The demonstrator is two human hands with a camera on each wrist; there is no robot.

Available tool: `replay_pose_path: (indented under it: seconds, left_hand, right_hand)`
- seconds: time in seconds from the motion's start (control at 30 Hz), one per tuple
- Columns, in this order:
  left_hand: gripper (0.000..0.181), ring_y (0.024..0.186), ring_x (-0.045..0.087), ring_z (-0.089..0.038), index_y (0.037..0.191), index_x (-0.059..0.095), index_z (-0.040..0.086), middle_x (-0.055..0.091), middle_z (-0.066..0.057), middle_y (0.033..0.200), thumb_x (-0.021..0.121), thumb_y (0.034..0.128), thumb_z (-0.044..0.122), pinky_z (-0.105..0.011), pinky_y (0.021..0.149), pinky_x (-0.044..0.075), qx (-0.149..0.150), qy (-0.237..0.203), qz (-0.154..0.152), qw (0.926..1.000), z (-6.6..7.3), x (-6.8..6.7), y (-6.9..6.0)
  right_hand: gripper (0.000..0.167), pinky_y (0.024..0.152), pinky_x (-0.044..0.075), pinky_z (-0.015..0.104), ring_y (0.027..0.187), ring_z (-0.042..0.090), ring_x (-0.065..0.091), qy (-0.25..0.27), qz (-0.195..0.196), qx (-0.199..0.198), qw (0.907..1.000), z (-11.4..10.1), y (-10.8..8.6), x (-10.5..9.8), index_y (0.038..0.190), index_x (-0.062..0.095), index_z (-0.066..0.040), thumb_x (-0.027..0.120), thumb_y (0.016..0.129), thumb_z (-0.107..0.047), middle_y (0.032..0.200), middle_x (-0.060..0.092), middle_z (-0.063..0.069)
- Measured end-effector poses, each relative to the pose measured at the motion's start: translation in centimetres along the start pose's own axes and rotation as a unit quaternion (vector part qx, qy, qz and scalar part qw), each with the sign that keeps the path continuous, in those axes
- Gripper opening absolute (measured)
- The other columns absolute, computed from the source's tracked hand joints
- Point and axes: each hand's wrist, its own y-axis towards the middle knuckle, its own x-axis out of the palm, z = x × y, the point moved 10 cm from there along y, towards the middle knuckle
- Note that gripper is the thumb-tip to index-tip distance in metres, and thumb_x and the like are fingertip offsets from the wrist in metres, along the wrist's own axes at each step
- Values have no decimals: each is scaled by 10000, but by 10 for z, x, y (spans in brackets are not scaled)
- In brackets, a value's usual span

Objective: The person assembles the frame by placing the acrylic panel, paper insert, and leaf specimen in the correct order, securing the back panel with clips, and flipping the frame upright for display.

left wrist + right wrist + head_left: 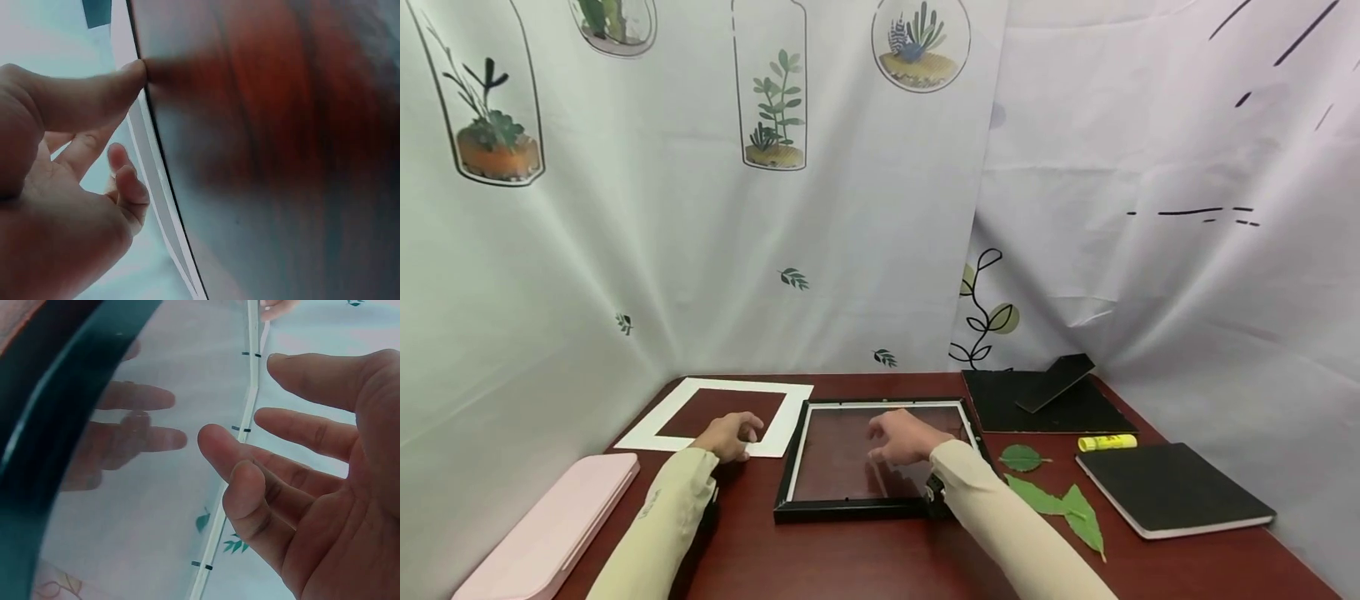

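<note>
On the left, a white mat board [788,423] with a rectangular window lies flat on the table. My left hand [727,436] is at its front right part, fingers loosely bent. In the left wrist view, the thumb [128,80] tip appears to touch down by the white board's edge. A black picture frame [816,511] lies in the middle, with a clear shiny pane [831,467] inside it. Over that pane hovers my right hand [908,437], its fingers relaxed and holding nothing. The right wrist view shows the fingers [300,431] apart from their reflection in the pane.
Behind on the right lies a black backing board [992,400] with a raised stand [1058,382]. Closer are a yellow glue stick [1107,442], several green leaves [1036,497] and a black-covered book [1176,486]. A pink case [553,521] lies front left. Printed cloth [850,217] surrounds the table.
</note>
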Motion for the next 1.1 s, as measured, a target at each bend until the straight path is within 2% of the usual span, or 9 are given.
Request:
replay_pose_path:
  seconds: [0.23,0.4,0.57,0.73,0.8,0.9,1.0,1.03,1.1]
  left_hand:
    - [172,782,566,-194,1000,620,-30,625,-111,854,611,844,-102,-367,742,482,283,368,-87,9989,10,3,-1]
    - [343,987,652,-337,1131,634,-61,699,-194,1021,768,827,25,-517,903,507,202,565,-20,9982,13,3,4]
    - [579,1026,689,-372,1239,578,-134,729,-234,1058,838,761,66,-510,920,530,44,-147,70,9999,17,2,11]
    - [521,1071,685,-376,1306,503,-216,673,-320,1187,661,922,98,-449,865,553,-203,-1205,-47,9925,20,4,13]
    - [497,1033,697,-265,1353,462,-222,603,-355,1296,554,983,98,-340,769,551,-428,-1886,-174,9810,19,10,13]
    - [496,734,631,-74,1408,422,-193,540,-370,1380,474,1020,111,-217,611,442,-822,-2928,-280,9522,15,21,14]
    - [510,592,489,10,1445,372,-179,494,-382,1421,442,1033,113,-180,576,394,-951,-3437,-309,9337,13,27,16]
    - [502,602,517,-10,1438,375,-181,500,-386,1412,446,1032,105,-180,585,412,-918,-3433,-290,9343,12,27,17]
    - [476,734,633,-99,1395,428,-188,552,-377,1358,491,1005,78,-229,653,486,-618,-2863,-257,9558,16,19,16]
  right_hand:
    - [355,629,527,256,749,94,651,256,-60,60,9996,3,0,5,1259,660,-55,716,935,-189,1234,670,150]
    - [346,621,525,265,770,98,649,241,-63,121,9996,3,0,5,1247,665,-64,724,929,-186,1225,674,142]
    - [351,607,532,264,720,95,645,380,-55,147,9992,4,0,6,1241,666,-59,738,917,-171,1207,686,147]
    - [357,574,537,268,665,108,632,545,-14,189,9983,7,-1,8,1230,665,-41,753,897,-137,1173,699,155]
    - [363,565,534,266,656,107,631,586,-9,194,9981,7,0,9,1233,663,-38,756,894,-132,1179,697,159]
    - [382,562,533,263,655,103,640,619,17,159,9980,7,1,10,1240,659,-35,764,885,-129,1191,693,164]
    - [398,576,539,257,659,100,653,660,6,136,9977,6,3,12,1241,658,-37,778,871,-122,1195,694,158]
    - [404,581,541,255,659,100,658,667,2,125,9977,5,3,12,1239,658,-37,783,865,-120,1193,695,156]
    - [412,589,545,249,660,96,660,683,-2,108,9976,5,3,12,1236,660,-38,793,854,-114,1193,695,157]
